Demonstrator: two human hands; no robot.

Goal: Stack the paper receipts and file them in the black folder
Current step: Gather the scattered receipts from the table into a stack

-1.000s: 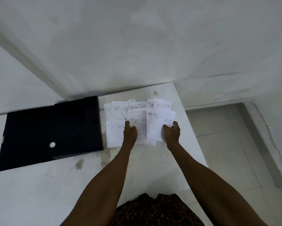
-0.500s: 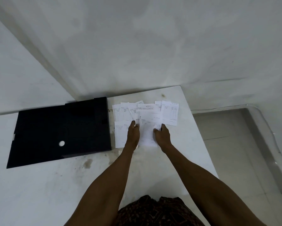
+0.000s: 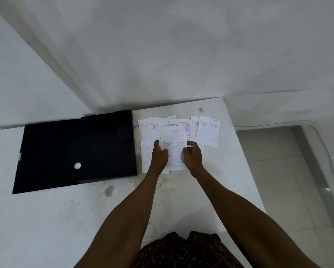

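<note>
Receipts in the hands: a small stack of paper receipts (image 3: 174, 151) lies on the white table, held between both hands, printed side up.
Left hand: the left hand (image 3: 159, 156) presses on the left edge of the stack, fingers together and stretched forward, thumb on top of the paper.
Right hand: the right hand (image 3: 193, 156) is on the right edge of the stack, fingers curled and closed on the paper edge.
Loose receipts: more receipts (image 3: 208, 130) are spread flat around the stack, overlapping each other; some are behind it, some to its left under the left hand, and a few to the right, near the table's right edge.
Black folder: the black folder (image 3: 75, 149) lies closed and flat on the table, to the left of the receipts, just beside them but not touching the stack; it has a round white hole (image 3: 77, 165) in the cover.
Table: the white table (image 3: 46, 219) has some brown stains near its front part and stands against a white wall (image 3: 162, 45).
Floor: a grey floor (image 3: 278, 161) is visible to the right of the table.
</note>
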